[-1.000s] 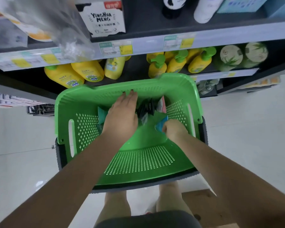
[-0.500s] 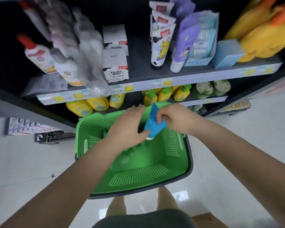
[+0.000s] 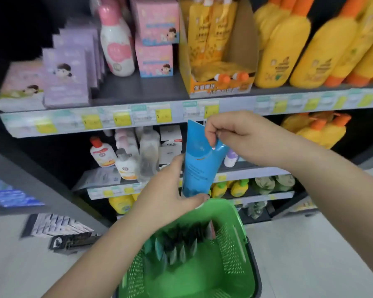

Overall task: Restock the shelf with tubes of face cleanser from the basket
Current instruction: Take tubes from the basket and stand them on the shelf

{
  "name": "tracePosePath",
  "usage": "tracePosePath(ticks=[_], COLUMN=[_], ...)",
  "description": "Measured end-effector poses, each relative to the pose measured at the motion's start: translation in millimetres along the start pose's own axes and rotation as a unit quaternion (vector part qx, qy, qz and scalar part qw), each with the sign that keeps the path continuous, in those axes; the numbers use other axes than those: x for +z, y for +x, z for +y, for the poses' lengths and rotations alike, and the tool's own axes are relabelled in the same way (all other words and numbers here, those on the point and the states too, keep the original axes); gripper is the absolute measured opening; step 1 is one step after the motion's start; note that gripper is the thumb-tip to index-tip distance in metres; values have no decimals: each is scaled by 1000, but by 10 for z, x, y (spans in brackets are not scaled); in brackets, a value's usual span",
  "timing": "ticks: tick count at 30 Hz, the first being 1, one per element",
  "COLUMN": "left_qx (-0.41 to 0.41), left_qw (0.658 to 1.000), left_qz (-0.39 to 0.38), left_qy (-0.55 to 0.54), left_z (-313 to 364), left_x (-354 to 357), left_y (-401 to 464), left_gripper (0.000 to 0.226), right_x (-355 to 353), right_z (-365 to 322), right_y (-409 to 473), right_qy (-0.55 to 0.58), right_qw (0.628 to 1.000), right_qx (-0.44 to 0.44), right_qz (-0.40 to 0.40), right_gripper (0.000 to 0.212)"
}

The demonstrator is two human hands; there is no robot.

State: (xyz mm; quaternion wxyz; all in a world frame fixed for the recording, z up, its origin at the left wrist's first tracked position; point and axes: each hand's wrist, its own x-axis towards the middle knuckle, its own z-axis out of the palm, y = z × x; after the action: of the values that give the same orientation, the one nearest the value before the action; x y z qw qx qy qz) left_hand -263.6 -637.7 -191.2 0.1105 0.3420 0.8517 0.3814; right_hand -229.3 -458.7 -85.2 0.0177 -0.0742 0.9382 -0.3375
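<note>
A blue tube of face cleanser [image 3: 199, 164] stands upright in the air above the green basket [image 3: 238, 239], in front of the shelves. My right hand [image 3: 239, 140] pinches its flat crimped top end. My left hand [image 3: 170, 190] wraps around its lower end, where the cap is hidden by my fingers. Several more tubes [image 3: 179, 244], dark and teal, lie at the far end of the basket. The upper shelf [image 3: 138, 89] has a bare dark patch between purple boxes and a yellow display carton.
Purple boxes [image 3: 71, 76], a pink-and-white bottle [image 3: 116, 46] and pink boxes [image 3: 155, 57] stand on the upper shelf left; yellow bottles [image 3: 289, 50] crowd the right. The middle shelf holds small bottles [image 3: 125, 162]. A dark rack [image 3: 73, 241] lies on the pale floor at left.
Both hands have lifted the blue tube out of the basket and up in front of the shelves. My view has tilted upward, bringing the upper shelf into sight.
</note>
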Motion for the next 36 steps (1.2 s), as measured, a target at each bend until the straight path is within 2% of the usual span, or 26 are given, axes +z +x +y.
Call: tracePosePath(ticks=[6,9,14,19,21,22,24,25,29,33,36], left_qx=[31,51,118,172,191,198,220,233,250,224,197], left_qw=[993,987,972,946,933,927,911,900,865,866,870], left_qz=[105,136,195,269,300,314,346,365,435,447,452], left_qy=[-35,-63,-64,-52,-51,-49,-47,-46,-25,-11,-7], left_z=[455,687,1020,1333,1463,1542,1684,1757,1999,2075,1998], left_x=[-589,-915,-1432,-1922,-2137,-2254,-2500,-2624,-3117,-3469,-3565], left_y=[51,93,136,226,253,254,267,282,428,657,809], left_gripper=[56,58,59,62,59,57,51,47,32,34,33], right_x=[-585,-822,-1213,-1523,-1624,-1668,-1732,-1750,-1806,-1801,-1754], right_z=[-614,-907,-1316,-1766,-1927,-1991,-2113,-2167,-2332,-2446,-2465], right_y=[137,225,340,499,565,598,677,727,1020,1388,1630], right_qy=[16,15,14,116,201,231,248,246,230,230,253], right_qw=[995,987,962,916,890,880,881,884,892,890,884], right_qx=[-82,-126,-218,-300,-327,-336,-337,-333,-314,-299,-290], right_qz=[48,94,161,239,247,244,220,216,230,257,267], right_gripper=[40,27,22,14,1,14,41,47,27,8,10])
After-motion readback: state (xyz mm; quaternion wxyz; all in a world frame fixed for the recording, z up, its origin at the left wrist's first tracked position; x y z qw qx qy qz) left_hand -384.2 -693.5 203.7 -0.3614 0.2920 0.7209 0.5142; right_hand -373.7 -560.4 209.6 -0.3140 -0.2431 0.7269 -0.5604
